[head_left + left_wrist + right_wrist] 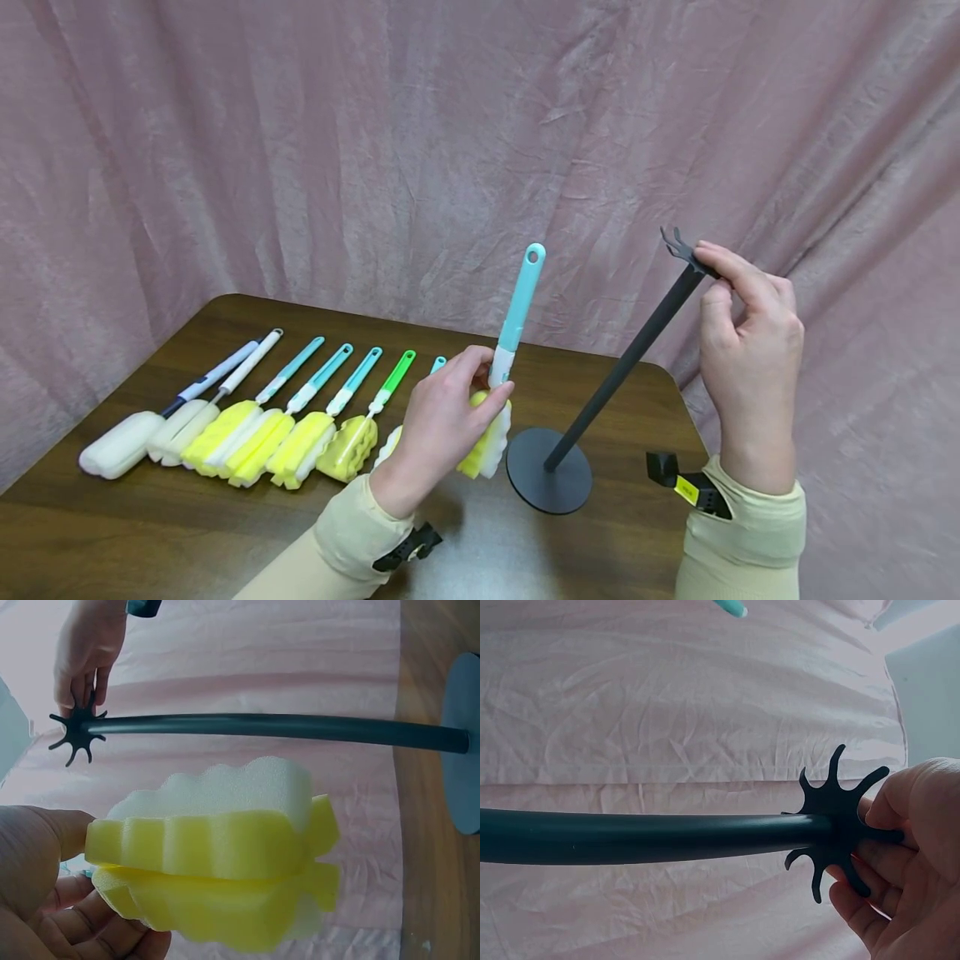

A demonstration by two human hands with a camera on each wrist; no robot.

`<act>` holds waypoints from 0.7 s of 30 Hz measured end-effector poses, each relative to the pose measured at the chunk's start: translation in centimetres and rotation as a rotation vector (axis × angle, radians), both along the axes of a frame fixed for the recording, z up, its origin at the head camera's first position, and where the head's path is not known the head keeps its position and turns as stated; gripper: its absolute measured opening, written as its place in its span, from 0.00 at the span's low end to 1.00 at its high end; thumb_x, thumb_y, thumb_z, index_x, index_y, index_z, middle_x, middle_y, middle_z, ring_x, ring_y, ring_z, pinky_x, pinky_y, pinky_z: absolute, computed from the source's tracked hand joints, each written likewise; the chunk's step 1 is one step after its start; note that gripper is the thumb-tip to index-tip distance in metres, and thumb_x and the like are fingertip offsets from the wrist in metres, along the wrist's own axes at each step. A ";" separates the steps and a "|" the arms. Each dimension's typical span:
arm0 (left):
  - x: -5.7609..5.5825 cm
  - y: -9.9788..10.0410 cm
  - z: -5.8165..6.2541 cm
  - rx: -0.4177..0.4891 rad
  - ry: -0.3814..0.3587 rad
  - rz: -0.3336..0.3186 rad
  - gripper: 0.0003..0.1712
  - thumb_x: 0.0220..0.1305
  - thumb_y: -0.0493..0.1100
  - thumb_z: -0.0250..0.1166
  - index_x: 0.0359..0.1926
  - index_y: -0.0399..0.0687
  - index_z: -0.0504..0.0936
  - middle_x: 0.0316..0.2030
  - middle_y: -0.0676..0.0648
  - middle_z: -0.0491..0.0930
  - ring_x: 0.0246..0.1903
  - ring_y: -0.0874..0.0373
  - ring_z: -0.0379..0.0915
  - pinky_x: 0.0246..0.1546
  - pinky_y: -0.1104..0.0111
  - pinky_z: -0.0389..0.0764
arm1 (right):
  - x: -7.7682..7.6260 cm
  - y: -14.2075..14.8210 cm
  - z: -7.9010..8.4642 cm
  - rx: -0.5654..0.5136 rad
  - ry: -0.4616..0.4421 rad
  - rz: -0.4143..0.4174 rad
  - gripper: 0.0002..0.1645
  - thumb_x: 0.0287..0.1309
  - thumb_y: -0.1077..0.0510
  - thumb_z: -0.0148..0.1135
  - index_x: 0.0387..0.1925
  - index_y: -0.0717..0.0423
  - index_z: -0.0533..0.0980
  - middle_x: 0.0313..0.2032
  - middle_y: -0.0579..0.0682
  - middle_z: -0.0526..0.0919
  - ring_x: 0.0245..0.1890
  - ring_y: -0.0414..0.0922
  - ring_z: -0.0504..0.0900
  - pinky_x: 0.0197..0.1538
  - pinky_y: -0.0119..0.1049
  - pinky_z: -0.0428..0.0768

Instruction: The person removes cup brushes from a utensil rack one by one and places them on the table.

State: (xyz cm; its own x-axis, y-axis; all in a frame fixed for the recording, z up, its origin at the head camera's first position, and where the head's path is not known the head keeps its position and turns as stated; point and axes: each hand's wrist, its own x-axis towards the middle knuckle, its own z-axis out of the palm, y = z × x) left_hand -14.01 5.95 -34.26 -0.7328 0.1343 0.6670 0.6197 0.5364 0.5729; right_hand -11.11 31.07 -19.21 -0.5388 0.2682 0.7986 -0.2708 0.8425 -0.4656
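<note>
My left hand [441,421] grips a sponge bottle brush [521,304] near the white lower part of its handle. The turquoise handle points up, and the yellow-and-white sponge head [217,847] hangs below the fingers. On the right, my right hand [756,350] pinches the edge of the hooked top [840,814] of a black stand. That top is a ring of curved prongs, all bare. The stand's pole [626,367] rises from a round flat base [532,483] on the table. The brush is held to the left of the pole, apart from the hooks.
A row of several sponge brushes lies on the brown table [135,533] at the left, among them a green-handled brush [393,379] and a white-handled brush [251,362]. Another brush [438,364] is partly hidden behind my left hand. A pink curtain [450,150] hangs behind.
</note>
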 end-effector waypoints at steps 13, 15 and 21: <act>-0.5 -0.7 -1.0 -0.027 -0.052 0.021 0.16 0.60 0.52 0.71 0.46 0.58 0.78 0.31 0.63 0.75 0.30 0.67 0.72 0.27 0.71 0.72 | -0.2 0.1 -0.1 0.001 0.016 0.014 0.24 0.69 0.57 0.47 0.54 0.37 0.84 0.52 0.29 0.82 0.48 0.34 0.71 0.44 0.29 0.63; -0.6 -0.8 -1.1 -0.036 -0.061 0.025 0.15 0.61 0.52 0.70 0.46 0.58 0.78 0.30 0.63 0.75 0.29 0.67 0.71 0.26 0.71 0.71 | -0.3 0.2 -0.1 0.002 0.018 0.014 0.24 0.69 0.57 0.46 0.54 0.37 0.84 0.52 0.29 0.82 0.48 0.34 0.71 0.44 0.29 0.63; -0.9 -1.0 -1.6 -0.062 -0.090 0.030 0.16 0.61 0.52 0.70 0.47 0.57 0.77 0.29 0.64 0.74 0.25 0.66 0.67 0.23 0.69 0.69 | -0.2 0.2 0.0 0.005 0.026 0.017 0.24 0.69 0.58 0.46 0.54 0.38 0.84 0.52 0.30 0.82 0.48 0.34 0.72 0.44 0.29 0.63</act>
